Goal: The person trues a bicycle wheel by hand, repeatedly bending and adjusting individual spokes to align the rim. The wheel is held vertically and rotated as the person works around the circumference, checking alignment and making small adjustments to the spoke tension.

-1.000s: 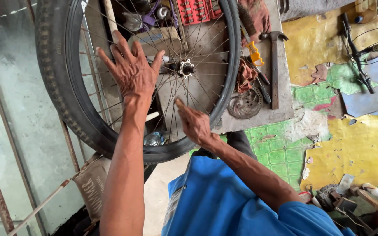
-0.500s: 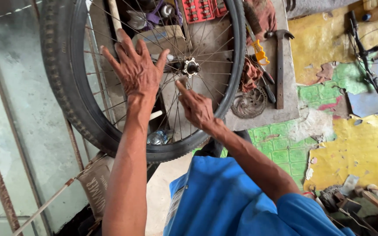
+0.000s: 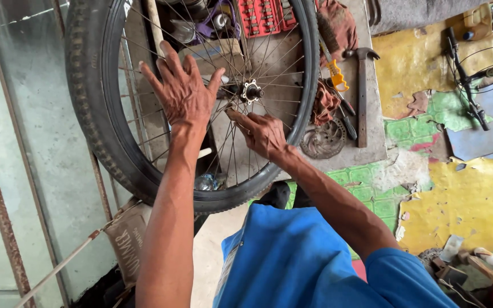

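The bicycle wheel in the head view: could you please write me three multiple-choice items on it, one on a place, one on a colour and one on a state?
1. Where does the hammer lie?
A. on the slab right of the bicycle wheel
B. inside the wheel, on the hub
C. in the left hand

2. What colour is the socket tray seen behind the spokes?
A. green
B. red
C. white

3. How is the left hand placed?
A. fist closed round the tyre
B. fingers spread flat against the spokes
C. off the wheel, resting on the blue shirt

Answers:
1 A, the hammer lies beside the rim, next to a toothed sprocket.
2 B, the tray shows red at the top.
3 B, the fingers fan out on the spokes, while the right hand fingers the spokes just below the hub.
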`<move>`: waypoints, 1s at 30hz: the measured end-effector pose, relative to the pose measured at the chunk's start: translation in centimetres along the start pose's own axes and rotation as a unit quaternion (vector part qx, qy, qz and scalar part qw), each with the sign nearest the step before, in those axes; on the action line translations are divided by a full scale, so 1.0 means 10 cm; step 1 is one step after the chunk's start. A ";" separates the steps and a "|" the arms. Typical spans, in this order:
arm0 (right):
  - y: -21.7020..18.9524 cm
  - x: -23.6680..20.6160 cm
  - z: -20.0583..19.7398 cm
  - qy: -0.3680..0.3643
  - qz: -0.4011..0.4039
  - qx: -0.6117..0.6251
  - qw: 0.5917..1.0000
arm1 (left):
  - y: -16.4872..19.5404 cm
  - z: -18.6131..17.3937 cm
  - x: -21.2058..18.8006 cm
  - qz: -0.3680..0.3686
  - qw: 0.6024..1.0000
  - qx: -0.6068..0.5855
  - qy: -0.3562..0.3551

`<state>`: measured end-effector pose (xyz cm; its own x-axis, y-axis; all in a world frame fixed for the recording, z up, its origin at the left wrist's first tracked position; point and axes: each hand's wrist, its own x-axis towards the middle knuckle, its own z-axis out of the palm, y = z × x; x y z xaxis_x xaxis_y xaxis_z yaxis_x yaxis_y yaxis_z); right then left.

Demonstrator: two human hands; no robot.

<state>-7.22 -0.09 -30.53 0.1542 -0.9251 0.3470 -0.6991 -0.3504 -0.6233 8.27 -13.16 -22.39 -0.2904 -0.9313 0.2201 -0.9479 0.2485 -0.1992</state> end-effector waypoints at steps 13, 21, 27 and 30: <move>-0.28 0.25 -0.06 0.049 0.154 0.127 0.979 | 0.01 -0.04 0.03 -0.009 1.000 0.006 -0.009; -0.34 0.15 0.06 0.053 0.155 0.077 0.983 | 0.02 -0.11 0.07 -0.013 0.999 0.007 -0.040; -0.30 0.17 0.13 0.082 0.088 0.058 0.991 | 0.02 -0.11 0.04 -0.006 1.000 0.013 -0.012; -0.43 0.17 0.18 0.073 0.109 0.093 0.987 | 0.03 -0.09 0.07 -0.011 1.000 0.013 -0.020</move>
<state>-2.72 -0.38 -28.54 -0.0982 -0.9550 0.2798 -0.5623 -0.1787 -0.8074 7.70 -13.52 -21.38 -0.2643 -0.9462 0.1865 -0.9501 0.2222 -0.2191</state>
